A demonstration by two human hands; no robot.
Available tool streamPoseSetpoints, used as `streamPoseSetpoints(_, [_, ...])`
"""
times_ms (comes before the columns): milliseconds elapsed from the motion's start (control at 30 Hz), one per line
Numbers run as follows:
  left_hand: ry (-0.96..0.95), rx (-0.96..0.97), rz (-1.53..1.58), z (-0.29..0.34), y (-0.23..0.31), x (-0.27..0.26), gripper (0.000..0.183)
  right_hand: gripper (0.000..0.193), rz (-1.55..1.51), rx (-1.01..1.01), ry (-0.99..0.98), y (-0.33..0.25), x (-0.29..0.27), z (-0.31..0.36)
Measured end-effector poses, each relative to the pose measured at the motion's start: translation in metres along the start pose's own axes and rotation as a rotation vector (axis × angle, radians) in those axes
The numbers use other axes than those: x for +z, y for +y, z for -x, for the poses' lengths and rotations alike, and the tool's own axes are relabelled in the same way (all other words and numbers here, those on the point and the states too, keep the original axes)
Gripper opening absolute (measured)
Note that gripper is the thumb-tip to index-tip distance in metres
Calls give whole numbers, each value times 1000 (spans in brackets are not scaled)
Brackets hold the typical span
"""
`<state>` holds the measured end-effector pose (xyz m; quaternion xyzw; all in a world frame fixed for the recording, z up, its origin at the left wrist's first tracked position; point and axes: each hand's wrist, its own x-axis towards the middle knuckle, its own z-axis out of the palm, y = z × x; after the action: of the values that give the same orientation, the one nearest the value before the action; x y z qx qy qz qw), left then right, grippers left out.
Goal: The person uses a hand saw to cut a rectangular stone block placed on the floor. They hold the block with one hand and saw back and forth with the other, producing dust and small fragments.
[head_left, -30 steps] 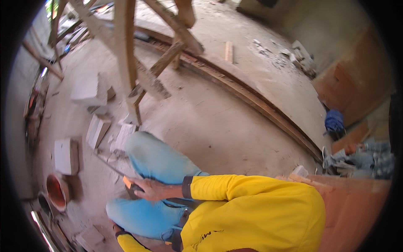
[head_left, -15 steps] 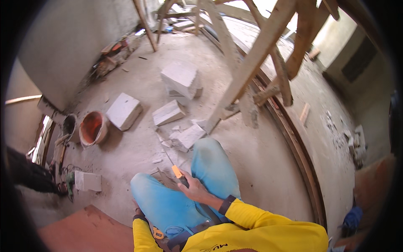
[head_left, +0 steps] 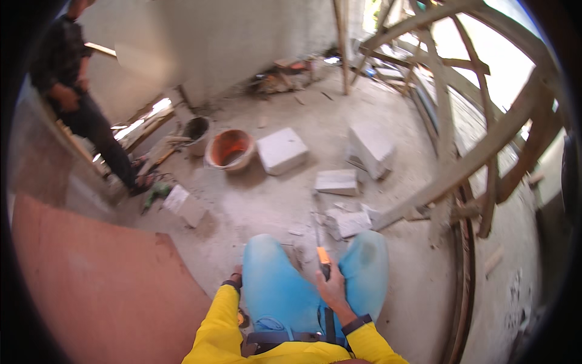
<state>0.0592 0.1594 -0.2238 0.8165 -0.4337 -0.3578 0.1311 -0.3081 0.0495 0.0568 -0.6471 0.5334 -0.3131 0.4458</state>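
My right hand (head_left: 331, 287) is closed round the orange-and-black handle of a hand saw (head_left: 324, 257), between my knees. Its thin blade points away toward broken pale block pieces (head_left: 351, 223) on the floor. My left hand (head_left: 237, 276) hangs low beside my left knee, its fingers mostly hidden. Just beyond the broken pieces lies a cut pale block (head_left: 337, 182). Farther off stand a large pale block (head_left: 371, 148) and, to its left, another whole block (head_left: 282, 150).
An orange-lined bucket (head_left: 230, 150) and a dark bucket (head_left: 197, 134) stand at the back left. A person (head_left: 79, 97) stands far left, near a green power tool (head_left: 159, 193) and a block (head_left: 185, 206). A reddish board (head_left: 97, 273) lies left. Wooden props (head_left: 461, 164) lean at right.
My view has swung left and up, so the scene sits farther right and more of the standing person shows. The saw stays in my right hand.
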Motion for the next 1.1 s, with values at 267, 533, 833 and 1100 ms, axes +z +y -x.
streamPoseSetpoints(267, [-3,27,-5,-4,4,-4,51,61,-100,103,-65,0,2,2])
streamPoseSetpoints(533, [-8,-7,50,-13,4,0,52,61,-164,207,-122,-21,-6,2])
streamPoseSetpoints(833, [-1,-82,199,-16,-6,1,54,61,-190,238,-142,-23,-5,2])
streamPoseSetpoints(1100, [11,-165,411,-20,-13,4,57,60,-140,94,-77,15,2,0])
